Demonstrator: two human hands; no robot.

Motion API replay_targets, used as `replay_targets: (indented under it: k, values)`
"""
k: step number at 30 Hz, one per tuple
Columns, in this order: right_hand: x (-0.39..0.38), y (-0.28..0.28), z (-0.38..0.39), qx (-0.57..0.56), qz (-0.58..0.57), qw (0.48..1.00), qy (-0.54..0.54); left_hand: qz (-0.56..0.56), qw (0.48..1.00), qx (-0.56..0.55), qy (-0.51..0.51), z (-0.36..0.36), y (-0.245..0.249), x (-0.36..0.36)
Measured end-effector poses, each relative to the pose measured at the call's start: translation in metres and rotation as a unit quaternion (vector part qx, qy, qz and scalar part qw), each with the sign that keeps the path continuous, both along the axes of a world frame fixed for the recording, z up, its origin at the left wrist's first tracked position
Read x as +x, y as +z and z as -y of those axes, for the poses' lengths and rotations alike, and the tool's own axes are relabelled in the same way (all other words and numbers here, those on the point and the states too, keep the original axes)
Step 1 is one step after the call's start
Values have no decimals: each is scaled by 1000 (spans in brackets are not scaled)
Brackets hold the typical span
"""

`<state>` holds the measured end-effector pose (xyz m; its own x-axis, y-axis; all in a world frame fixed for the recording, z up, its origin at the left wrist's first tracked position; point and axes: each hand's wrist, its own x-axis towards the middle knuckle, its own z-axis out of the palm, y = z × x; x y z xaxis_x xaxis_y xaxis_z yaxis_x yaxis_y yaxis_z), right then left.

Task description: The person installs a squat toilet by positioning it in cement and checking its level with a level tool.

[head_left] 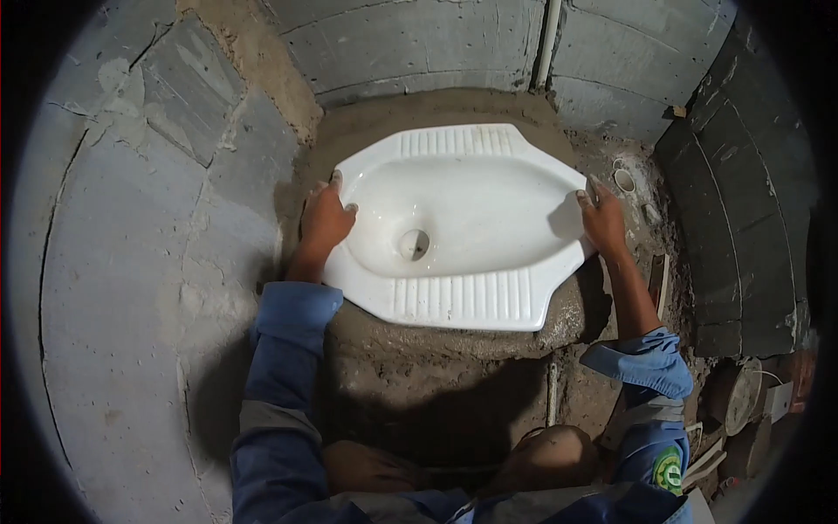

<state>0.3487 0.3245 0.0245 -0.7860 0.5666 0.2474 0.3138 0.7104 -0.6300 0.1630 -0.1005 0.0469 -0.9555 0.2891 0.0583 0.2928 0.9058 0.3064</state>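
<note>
A white ceramic squat toilet pan (489, 210) lies on a bed of wet mortar (419, 336), its drain hole left of the middle and ribbed footrests along both long sides. My left hand (328, 214) grips the pan's left end, thumb on top of the rim and fingers over the outer edge. At the opposite end, my right hand (602, 217) holds the right rim in the same way, its fingers curled round the edge. The pan's underside is hidden.
Grey block walls (419, 44) close in on the back and both sides. A white pipe (548, 44) runs down the back wall, and a round pipe opening (624, 181) sits in the rubble at right. A bucket (742, 397) and wood scraps lie at lower right.
</note>
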Motion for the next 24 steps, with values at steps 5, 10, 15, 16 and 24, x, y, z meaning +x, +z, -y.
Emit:
replay_targets:
  k: [5,10,15,16,24]
  values:
    - [-68,53,19,2,21,997,80,-70,990,-116,-47,-20,-5,-15]
    - [-157,114,66,-240,-138,935,222,-84,955,-60,-279,-94,-10,-55]
    - [-195,197,89,-326,-309,836,316,-42,959,-73,-271,-138,5,-74]
    - [-204,201,88,-349,-363,774,383,-26,964,-58,-259,-138,1,-77]
    - [-268,-3,140,-390,-129,891,194,26,960,-133,-247,-142,14,-82]
